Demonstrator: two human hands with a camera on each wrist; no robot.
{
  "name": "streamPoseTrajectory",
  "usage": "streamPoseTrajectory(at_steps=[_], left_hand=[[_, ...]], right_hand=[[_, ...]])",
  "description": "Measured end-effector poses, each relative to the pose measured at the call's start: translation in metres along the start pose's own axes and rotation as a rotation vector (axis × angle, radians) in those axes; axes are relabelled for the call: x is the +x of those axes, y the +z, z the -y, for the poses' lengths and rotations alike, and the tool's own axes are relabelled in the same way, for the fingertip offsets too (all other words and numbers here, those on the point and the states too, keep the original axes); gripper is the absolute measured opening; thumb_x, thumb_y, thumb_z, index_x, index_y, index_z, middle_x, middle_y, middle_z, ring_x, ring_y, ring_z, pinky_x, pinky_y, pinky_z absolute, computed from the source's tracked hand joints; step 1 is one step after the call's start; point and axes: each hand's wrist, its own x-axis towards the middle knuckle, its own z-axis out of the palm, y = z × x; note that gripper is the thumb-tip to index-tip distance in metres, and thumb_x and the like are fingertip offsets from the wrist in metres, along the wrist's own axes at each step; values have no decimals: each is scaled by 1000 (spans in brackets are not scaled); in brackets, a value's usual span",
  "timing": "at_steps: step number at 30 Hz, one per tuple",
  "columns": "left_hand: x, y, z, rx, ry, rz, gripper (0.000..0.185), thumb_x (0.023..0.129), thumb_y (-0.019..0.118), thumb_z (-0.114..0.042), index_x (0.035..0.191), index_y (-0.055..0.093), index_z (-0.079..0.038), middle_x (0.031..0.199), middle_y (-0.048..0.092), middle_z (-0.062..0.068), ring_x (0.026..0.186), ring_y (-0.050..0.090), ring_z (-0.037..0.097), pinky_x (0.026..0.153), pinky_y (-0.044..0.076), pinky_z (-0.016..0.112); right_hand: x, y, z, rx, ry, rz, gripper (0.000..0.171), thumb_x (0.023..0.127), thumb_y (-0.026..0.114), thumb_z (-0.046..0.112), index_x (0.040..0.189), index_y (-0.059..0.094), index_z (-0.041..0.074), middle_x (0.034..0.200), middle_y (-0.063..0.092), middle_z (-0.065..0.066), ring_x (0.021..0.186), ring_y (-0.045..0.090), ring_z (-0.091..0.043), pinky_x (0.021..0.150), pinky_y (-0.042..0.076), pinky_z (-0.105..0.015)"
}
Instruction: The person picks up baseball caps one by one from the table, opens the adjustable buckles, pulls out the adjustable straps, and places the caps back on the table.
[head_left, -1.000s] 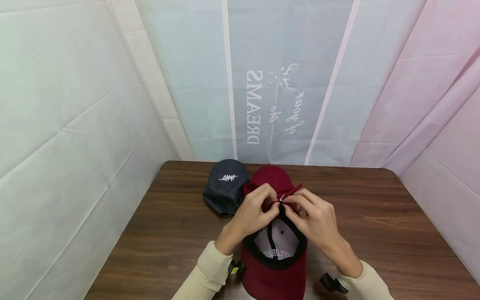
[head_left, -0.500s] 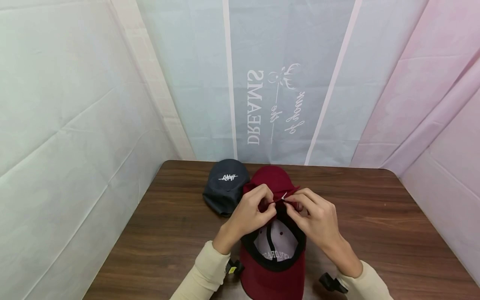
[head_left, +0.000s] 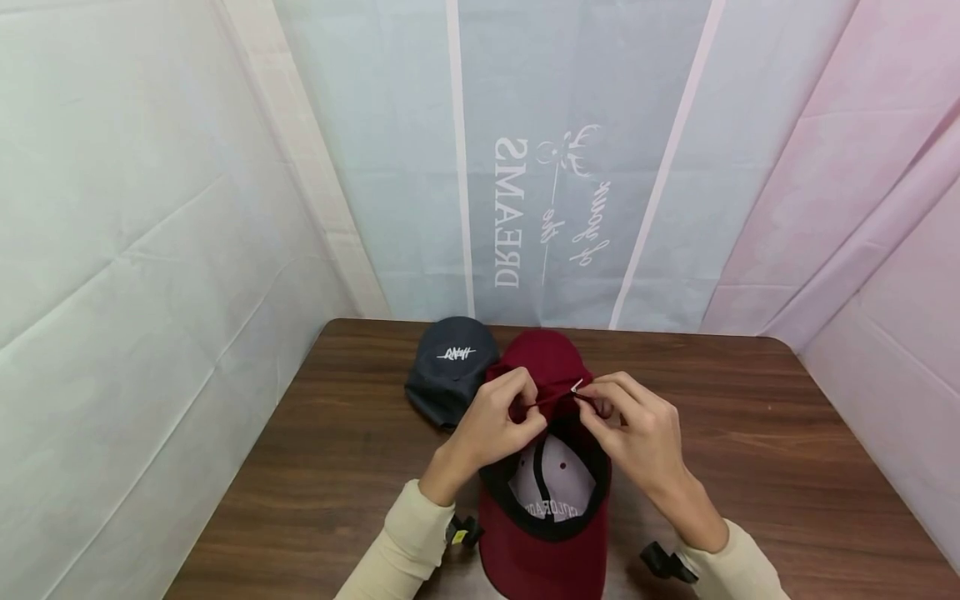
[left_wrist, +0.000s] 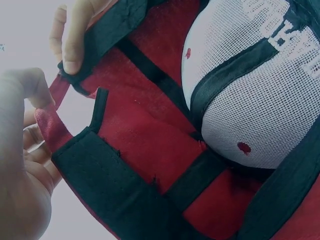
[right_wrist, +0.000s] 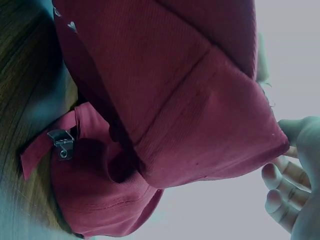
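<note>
A maroon baseball cap point(head_left: 543, 554) lies brim toward me with its inside facing up, showing a black sweatband and a pale mesh lining. At its back, my left hand point(head_left: 497, 417) pinches the maroon strap point(left_wrist: 50, 127) between thumb and finger. My right hand point(head_left: 637, 429) pinches the opposite side of the back opening, beside a small metal buckle point(head_left: 576, 386). The strap spans the gap between both hands. In the right wrist view, my right thumb and fingers point(right_wrist: 285, 192) are at the cap's edge, partly out of frame.
Behind stands a second maroon cap point(head_left: 543, 354), its own strap and metal buckle point(right_wrist: 62, 145) showing in the right wrist view. A dark cap point(head_left: 453, 367) with white lettering sits to its left. All rest on a wooden table point(head_left: 750, 417) against a printed cloth backdrop point(head_left: 570, 83).
My hands have drawn slightly apart, the left one to the left and the right one to the right. The buckle has shifted right, and more strap shows between the hands.
</note>
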Motion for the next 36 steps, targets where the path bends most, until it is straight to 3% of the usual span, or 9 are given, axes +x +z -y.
streamPoseTrajectory(at_steps=[6, 9, 12, 15, 20, 28, 36], left_hand=[[-1, -1, 0, -5, -6, 0, 27, 74, 63, 9, 80, 46, -11, 80, 53, 1, 71, 46, 9, 66, 38, 13], [-2, -1, 1, -5, -14, -1, 27, 74, 62, 9, 80, 45, -11, 80, 53, 1, 71, 47, 9, 67, 37, 13], [-3, -1, 2, -6, -24, -1, 28, 73, 61, 9, 80, 44, -11, 80, 51, 1, 71, 45, 9, 67, 36, 13], [-4, -2, 3, -6, -33, 2, 28, 73, 61, 9, 80, 43, -12, 80, 51, 0, 72, 45, 9, 68, 36, 12], [-6, -4, 2, -14, -46, 1, 26, 73, 59, 7, 80, 43, -12, 80, 53, 2, 72, 46, 9, 69, 36, 13], [-6, -5, 1, -16, -36, 19, 23, 74, 57, 5, 81, 43, -12, 80, 53, 4, 71, 41, 8, 67, 34, 13], [-7, -6, 1, -8, 2, 95, 23, 78, 60, 5, 88, 50, -14, 78, 50, 0, 67, 37, 5, 62, 31, 12]], right_hand=[[0, -1, -1, -3, 13, 0, 14, 83, 78, 5, 94, 80, 12, 91, 73, 2, 62, 55, -8, 55, 41, -15], [0, -1, -1, 2, 25, -6, 6, 91, 75, 12, 94, 79, 12, 90, 73, 0, 61, 56, -10, 56, 43, -17], [0, -1, -2, 6, 35, -13, 10, 96, 71, 18, 94, 79, 11, 89, 73, -3, 61, 57, -10, 55, 44, -20], [0, -1, -2, -1, 43, -16, 4, 91, 76, 12, 94, 79, 11, 87, 72, -2, 61, 57, -9, 54, 44, -20], [0, -1, -3, -18, 56, -30, 19, 80, 81, 0, 95, 80, 11, 85, 70, 1, 60, 56, -8, 54, 45, -17], [0, -2, -4, -19, 64, -39, 21, 79, 81, -1, 96, 81, 12, 86, 71, 2, 59, 55, -7, 53, 44, -17], [0, -4, -5, -16, 83, -47, 23, 78, 83, -4, 97, 81, 11, 88, 72, 1, 59, 54, -7, 53, 44, -16]])
